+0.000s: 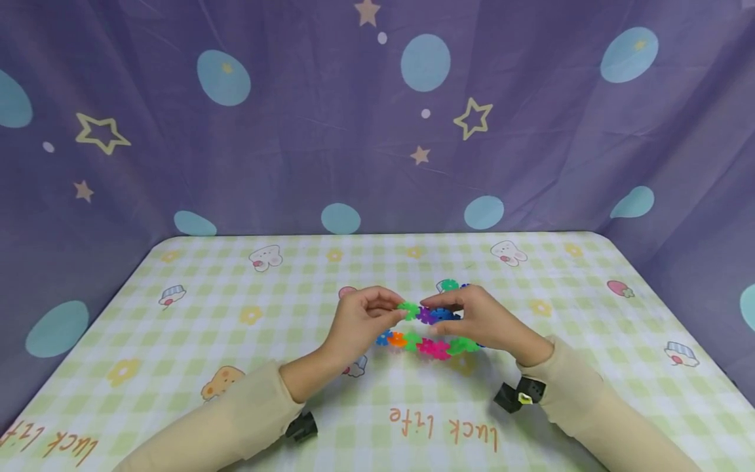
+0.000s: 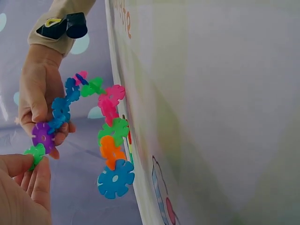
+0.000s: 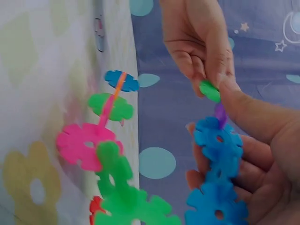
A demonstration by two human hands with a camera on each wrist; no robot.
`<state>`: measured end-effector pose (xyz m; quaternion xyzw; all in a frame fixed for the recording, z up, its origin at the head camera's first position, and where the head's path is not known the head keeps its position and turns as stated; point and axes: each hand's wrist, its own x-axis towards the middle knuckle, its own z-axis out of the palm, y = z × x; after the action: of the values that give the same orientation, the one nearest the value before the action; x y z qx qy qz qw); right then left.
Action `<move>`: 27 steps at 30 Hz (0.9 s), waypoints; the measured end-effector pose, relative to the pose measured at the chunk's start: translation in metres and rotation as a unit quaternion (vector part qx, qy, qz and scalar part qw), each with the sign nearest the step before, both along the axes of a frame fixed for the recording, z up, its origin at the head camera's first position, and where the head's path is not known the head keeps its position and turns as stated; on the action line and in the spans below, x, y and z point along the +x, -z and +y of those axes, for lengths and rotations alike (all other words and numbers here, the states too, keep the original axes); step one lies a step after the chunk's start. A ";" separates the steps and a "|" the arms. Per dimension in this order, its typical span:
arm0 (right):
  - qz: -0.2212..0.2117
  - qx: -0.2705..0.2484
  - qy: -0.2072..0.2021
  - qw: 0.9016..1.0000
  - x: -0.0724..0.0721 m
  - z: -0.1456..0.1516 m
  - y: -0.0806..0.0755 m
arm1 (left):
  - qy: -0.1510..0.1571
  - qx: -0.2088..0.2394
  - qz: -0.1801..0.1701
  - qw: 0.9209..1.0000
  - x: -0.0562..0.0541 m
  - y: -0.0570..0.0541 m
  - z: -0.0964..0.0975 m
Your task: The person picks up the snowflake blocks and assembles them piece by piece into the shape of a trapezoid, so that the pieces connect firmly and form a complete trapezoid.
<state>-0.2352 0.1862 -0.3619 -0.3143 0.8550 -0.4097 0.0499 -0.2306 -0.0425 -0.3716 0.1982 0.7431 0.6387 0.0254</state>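
Observation:
A chain of interlocking plastic snowflake discs hangs between both hands, curving round over the table. My left hand (image 1: 356,322) pinches the green disc (image 1: 408,309) at one end, between thumb and fingers. Beside it, my right hand (image 1: 486,321) holds the purple disc (image 2: 43,138) and the blue discs (image 2: 61,110), with its fingers curled behind them. The green disc meets the purple one at its edge. The rest of the chain loops nearer the body, through green, pink discs (image 1: 434,349) and an orange disc (image 1: 398,339) to a blue disc (image 2: 116,179) at the free end.
Beyond the right hand, another green disc (image 1: 449,284) shows, partly hidden with a blue piece. A checked, printed cloth covers the table (image 1: 283,288). A purple curtain (image 1: 307,131) hangs behind it. Each sleeve carries a black wrist camera (image 1: 302,427).

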 end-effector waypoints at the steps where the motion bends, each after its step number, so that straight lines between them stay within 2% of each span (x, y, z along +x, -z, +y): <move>1: 0.002 -0.001 0.004 1.000 0.000 -0.001 0.000 | 0.001 0.002 0.003 1.000 0.000 0.000 0.000; 5: 0.006 -0.016 0.013 1.000 0.001 -0.003 0.001 | 0.006 0.005 0.013 1.000 0.000 0.001 0.001; 11: 0.003 -0.039 0.015 0.999 0.001 -0.002 0.002 | 0.016 0.016 -0.002 1.000 -0.001 0.002 0.001; 19: 0.023 -0.043 0.005 0.999 0.000 -0.001 0.004 | 0.029 0.020 -0.006 0.999 0.000 0.002 0.001; 27: 0.038 -0.038 -0.012 0.998 -0.002 0.001 0.006 | 0.045 0.002 -0.012 0.999 -0.001 0.001 0.000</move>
<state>-0.2367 0.1875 -0.3675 -0.3417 0.8361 -0.4291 0.0101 -0.2315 -0.0421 -0.3728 0.2236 0.7316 0.6410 0.0623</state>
